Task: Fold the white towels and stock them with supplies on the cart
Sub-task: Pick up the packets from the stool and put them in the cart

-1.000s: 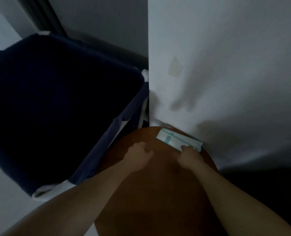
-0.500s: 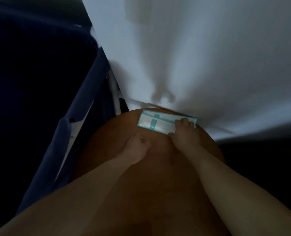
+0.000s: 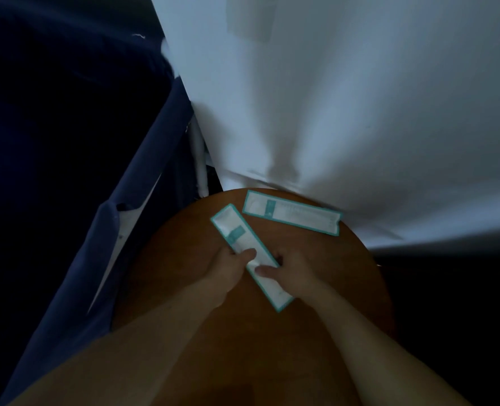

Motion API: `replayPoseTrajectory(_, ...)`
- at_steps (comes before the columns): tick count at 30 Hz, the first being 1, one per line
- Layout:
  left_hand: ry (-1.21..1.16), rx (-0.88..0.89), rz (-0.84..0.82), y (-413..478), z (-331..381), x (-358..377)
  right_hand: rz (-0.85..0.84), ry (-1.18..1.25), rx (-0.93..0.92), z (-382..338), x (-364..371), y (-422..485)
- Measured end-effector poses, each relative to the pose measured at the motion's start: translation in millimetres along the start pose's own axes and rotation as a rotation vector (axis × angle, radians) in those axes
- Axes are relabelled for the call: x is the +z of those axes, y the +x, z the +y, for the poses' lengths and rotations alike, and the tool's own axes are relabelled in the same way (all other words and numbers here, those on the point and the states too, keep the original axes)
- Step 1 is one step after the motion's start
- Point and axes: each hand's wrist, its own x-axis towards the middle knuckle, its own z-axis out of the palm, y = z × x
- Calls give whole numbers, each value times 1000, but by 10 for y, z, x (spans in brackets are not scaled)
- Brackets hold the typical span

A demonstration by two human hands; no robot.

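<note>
Head view: one slim white packet with a teal border is pinched near its middle by the left hand and the right hand, on or just above the round brown table. It is probably best kept flat and lifted without creasing. Two packets are counted: the second packet lies near the white wall. One table and one dark blue bag are seen; no towels are visible.
</note>
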Motion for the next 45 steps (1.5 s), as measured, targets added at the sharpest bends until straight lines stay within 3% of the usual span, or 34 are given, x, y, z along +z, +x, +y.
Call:
replayPoseTrajectory(6,-243,66,-31,45,131,-33,-15,151,-27,-112,-58,107)
replayPoseTrajectory(8,-266,86,-25,63,154,-50,152,-4,-142,-130,-184,218)
replayPoseTrajectory(11,-281,66,-15,78,113,-59,410,-510,-256,-194,-400,456)
replayPoseTrajectory(16,-259,50,-4,85,-53,-99,353,-909,-180,-245,-473,676)
replayPoseTrajectory(23,-242,52,39,-74,-81,-158,314,-1023,-43,-12,-222,337)
replayPoseTrajectory(28,-249,77,64,-359,-35,-239,267,-779,88,77,-77,61)
replayPoseTrajectory(35,-200,132,147,-927,-27,-570,249,141,57,-199,101,-434)
replayPoseTrajectory(39,-184,158,72,-1272,25,-692,267,298,72,-372,132,-898)
replayPoseTrajectory(45,-73,304,-35,-1893,183,-837,400,320,-89,-702,83,-1850)
